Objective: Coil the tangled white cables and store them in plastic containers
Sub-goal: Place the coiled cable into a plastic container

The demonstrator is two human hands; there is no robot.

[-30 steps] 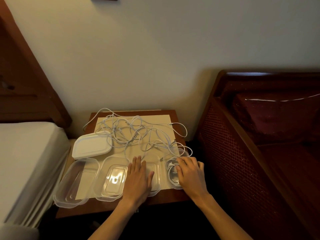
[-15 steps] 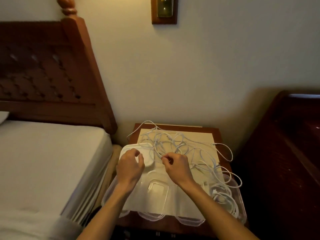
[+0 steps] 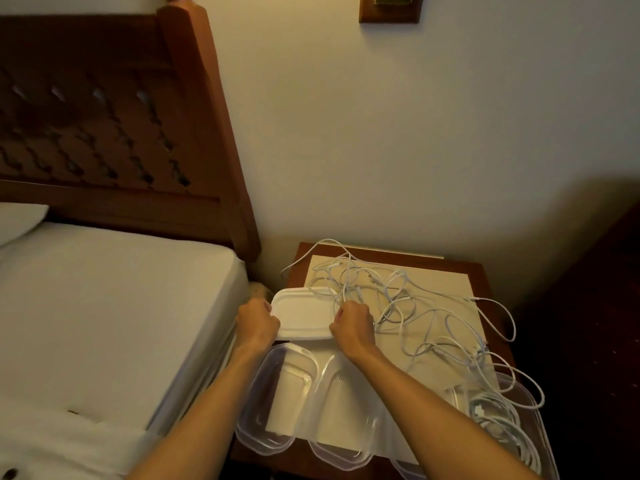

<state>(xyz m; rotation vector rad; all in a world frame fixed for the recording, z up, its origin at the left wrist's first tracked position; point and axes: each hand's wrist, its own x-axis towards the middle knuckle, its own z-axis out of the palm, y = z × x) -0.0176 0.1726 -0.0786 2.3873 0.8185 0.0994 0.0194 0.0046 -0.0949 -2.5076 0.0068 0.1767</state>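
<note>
A white container lid lies at the back left of the small wooden table. My left hand grips its left edge and my right hand grips its right edge, fingers curled. Tangled white cables spread over the paper sheet to the right of the lid. Clear plastic containers stand in a row along the front edge. The rightmost container holds a coiled white cable.
A bed with a white mattress and a carved wooden headboard is close on the left. Dark wooden furniture stands to the right. The wall is right behind the table.
Both hands moved from the front containers back and left to the white lid, and now grip its two sides. The camera view swung left.
</note>
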